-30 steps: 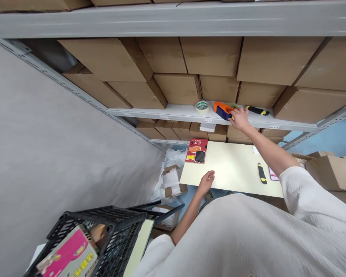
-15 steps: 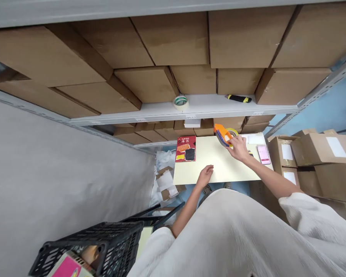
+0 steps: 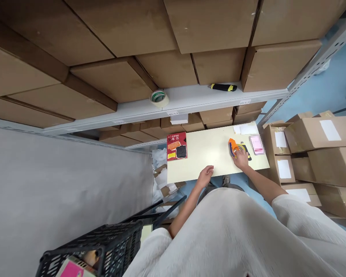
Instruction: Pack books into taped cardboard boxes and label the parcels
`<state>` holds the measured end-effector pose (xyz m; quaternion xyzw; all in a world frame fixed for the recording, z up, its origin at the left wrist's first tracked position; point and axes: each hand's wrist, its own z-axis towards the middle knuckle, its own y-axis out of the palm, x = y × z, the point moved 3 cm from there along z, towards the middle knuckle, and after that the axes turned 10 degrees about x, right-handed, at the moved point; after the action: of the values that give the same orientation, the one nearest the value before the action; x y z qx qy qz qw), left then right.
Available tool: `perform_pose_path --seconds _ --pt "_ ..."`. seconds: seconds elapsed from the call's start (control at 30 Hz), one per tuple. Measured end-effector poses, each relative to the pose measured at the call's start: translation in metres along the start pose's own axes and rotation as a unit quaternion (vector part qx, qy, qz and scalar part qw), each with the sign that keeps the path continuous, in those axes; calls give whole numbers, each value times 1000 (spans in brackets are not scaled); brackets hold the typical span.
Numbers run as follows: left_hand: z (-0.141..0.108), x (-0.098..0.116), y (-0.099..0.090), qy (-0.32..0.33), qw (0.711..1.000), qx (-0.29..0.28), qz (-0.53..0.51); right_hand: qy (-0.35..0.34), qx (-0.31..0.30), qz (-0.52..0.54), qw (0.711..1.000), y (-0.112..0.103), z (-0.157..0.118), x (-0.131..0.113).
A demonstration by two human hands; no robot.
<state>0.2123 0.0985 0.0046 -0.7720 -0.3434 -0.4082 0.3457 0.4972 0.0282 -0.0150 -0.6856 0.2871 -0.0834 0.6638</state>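
Observation:
My right hand (image 3: 241, 159) grips an orange tape dispenser (image 3: 233, 146) loaded with yellowish tape, low over or on the right part of the cream tabletop (image 3: 209, 148); I cannot tell whether it touches the surface. Beside those fingers a black and yellow object (image 3: 249, 154), partly covered, lies on the table. My left hand (image 3: 205, 176) hovers at the table's front edge, loosely curved, holding nothing. A red book (image 3: 177, 146) lies at the left end. To the right is a phone with a pink screen (image 3: 257, 144).
Above the table a grey shelf (image 3: 190, 96) carries cartons, a tape roll (image 3: 159, 99) and a utility knife (image 3: 223, 87). White papers (image 3: 244, 129) lie at the table's back right. Stacked cartons (image 3: 323, 134) stand right; a black crate (image 3: 109, 246) stands lower left.
My right hand has brought the tape dispenser down and to the right, towards the black and yellow object. My left hand stays near the front edge. The camera view has shifted.

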Motion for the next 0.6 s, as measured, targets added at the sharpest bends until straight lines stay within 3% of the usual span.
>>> perform_pose_path --seconds 0.3,0.6 --pt "-8 -1 11 -21 1000 3 14 17 -24 -39 999 26 -9 9" --pt "-10 -3 20 -20 1000 17 -1 14 -6 -40 999 20 -2 17"
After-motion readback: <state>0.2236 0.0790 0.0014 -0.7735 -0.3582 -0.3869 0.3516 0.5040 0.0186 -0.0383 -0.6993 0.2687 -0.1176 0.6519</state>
